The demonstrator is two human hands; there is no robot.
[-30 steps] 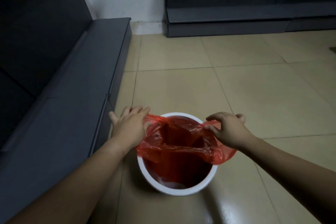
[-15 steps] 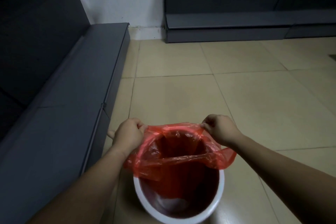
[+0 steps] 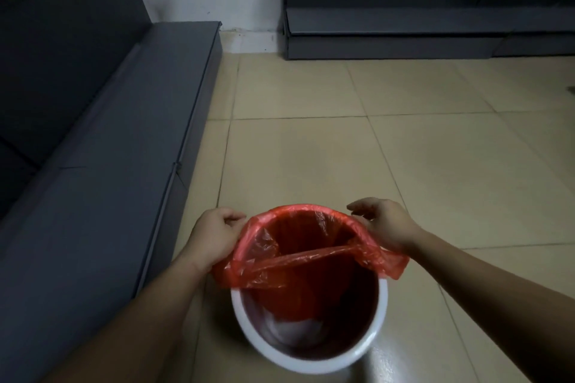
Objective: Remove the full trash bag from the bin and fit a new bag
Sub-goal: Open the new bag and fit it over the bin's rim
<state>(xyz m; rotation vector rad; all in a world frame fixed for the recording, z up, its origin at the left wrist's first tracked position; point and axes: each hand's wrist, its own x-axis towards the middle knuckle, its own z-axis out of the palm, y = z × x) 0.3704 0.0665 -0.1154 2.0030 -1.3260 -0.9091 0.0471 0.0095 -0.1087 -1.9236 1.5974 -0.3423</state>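
Far left: dark grey shelving (image 3: 102,165) along the tiled floor (image 3: 342,158). Left of centre: left hand (image 3: 214,235), fingers curled and pinching the red bag (image 3: 280,261) at the left side of its mouth. Centre, near: white bin (image 3: 314,361) standing on the tiles, the bag hanging inside, its far edge already folded over the far rim, its near edge stretched loose across the opening and not yet over the near rim. Right of centre: right hand (image 3: 384,224), fingers partly spread, pressing the bag down at the right rim; whether actually gripping, cannot tell. No full bag anywhere in view, so removal apparently done. Probably left to do: pulling the near edge over the near rim and smoothing the cuff all round.
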